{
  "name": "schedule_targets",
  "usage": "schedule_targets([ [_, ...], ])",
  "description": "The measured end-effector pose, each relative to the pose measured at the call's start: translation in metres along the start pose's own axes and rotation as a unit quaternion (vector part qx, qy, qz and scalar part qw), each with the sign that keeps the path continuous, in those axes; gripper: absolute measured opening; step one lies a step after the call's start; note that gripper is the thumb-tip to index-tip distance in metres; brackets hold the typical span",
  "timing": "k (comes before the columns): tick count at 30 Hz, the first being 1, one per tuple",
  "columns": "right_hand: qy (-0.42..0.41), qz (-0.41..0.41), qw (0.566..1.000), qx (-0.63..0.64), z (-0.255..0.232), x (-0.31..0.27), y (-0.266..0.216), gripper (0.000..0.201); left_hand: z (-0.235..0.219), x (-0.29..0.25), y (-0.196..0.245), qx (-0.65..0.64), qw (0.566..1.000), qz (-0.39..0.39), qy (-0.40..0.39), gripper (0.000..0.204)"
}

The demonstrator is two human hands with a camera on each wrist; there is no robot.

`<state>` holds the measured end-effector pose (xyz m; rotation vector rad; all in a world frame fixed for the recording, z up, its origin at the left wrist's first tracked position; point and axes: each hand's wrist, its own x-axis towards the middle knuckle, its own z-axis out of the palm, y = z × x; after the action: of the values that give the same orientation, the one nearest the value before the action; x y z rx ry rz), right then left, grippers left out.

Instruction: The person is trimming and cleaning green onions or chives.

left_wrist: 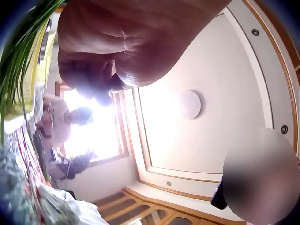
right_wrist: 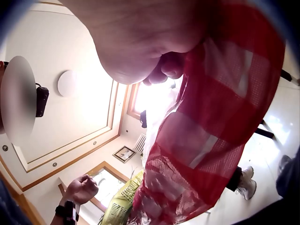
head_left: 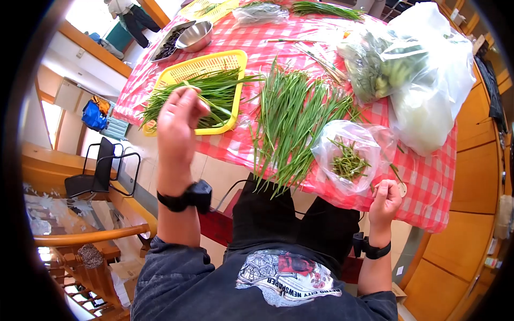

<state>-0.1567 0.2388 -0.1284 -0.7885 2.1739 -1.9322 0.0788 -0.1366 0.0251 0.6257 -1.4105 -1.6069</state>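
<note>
My left hand (head_left: 182, 125) is raised over the near side of a yellow basket (head_left: 242, 64), its thumb and fingers pinching a few garlic chives with pale stalk ends. More chives (head_left: 211, 88) lie heaped in that basket. In the middle, a wide spread of loose chives (head_left: 292, 117) covers the cloth and hangs over the table's front edge. My right hand (head_left: 386, 203), fingers curled with thumb and forefinger close together, stays at the front edge beside a clear plastic bag (head_left: 334, 142). Short green trimmings (head_left: 350, 162) lie inside the bag. Nothing clearly shows in the right fingers.
A red checked cloth (head_left: 428, 198) covers the table. Big plastic bags of vegetables (head_left: 423, 75) stand at the right. Behind the basket are a steel bowl (head_left: 195, 36) and a tray of dark pieces (head_left: 169, 45). Another person (head_left: 128, 16) stands far left, near a black chair (head_left: 99, 171).
</note>
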Motion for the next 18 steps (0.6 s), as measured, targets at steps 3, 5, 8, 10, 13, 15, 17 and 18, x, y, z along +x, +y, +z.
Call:
schedule_targets([
  [3, -0.003, 0.017, 1.0, 0.003, -0.002, 0.0, 0.005, 0.023, -0.051, 0.029, -0.001, 0.008, 0.997, 0.018, 0.073, 0.014],
  [5, -0.005, 0.003, 1.0, 0.008, 0.0, 0.002, 0.005, 0.023, -0.09, 0.043, -0.008, 0.013, 0.989, -0.005, 0.145, 0.016],
  [8, -0.007, 0.013, 1.0, -0.004, -0.001, -0.005, -0.002, 0.024, -0.131, 0.066, -0.022, 0.111, 0.969, -0.035, 0.22, 0.023],
  [10, -0.005, 0.014, 1.0, -0.011, 0.001, 0.001, 0.0, 0.024, -0.123, 0.066, -0.024, 0.172, 0.95, 0.008, 0.261, 0.031],
  [13, 0.002, -0.001, 1.0, -0.019, -0.003, -0.002, 0.003, 0.022, -0.099, 0.05, -0.021, 0.288, 0.923, 0.093, 0.238, 0.037],
  [15, 0.005, 0.006, 0.999, -0.031, -0.002, -0.001, 0.002, 0.017, -0.072, 0.036, -0.027, 0.358, 0.904, 0.165, 0.166, 0.022],
  [17, 0.012, 0.015, 1.0, -0.022, 0.003, 0.0, -0.004, 0.015, -0.022, 0.014, -0.019, 0.448, 0.864, 0.207, 0.097, 0.017],
  [18, 0.017, 0.023, 1.0, -0.009, 0.005, 0.001, -0.006, 0.015, 0.001, 0.006, -0.012, 0.498, 0.836, 0.225, 0.044, 0.019],
])
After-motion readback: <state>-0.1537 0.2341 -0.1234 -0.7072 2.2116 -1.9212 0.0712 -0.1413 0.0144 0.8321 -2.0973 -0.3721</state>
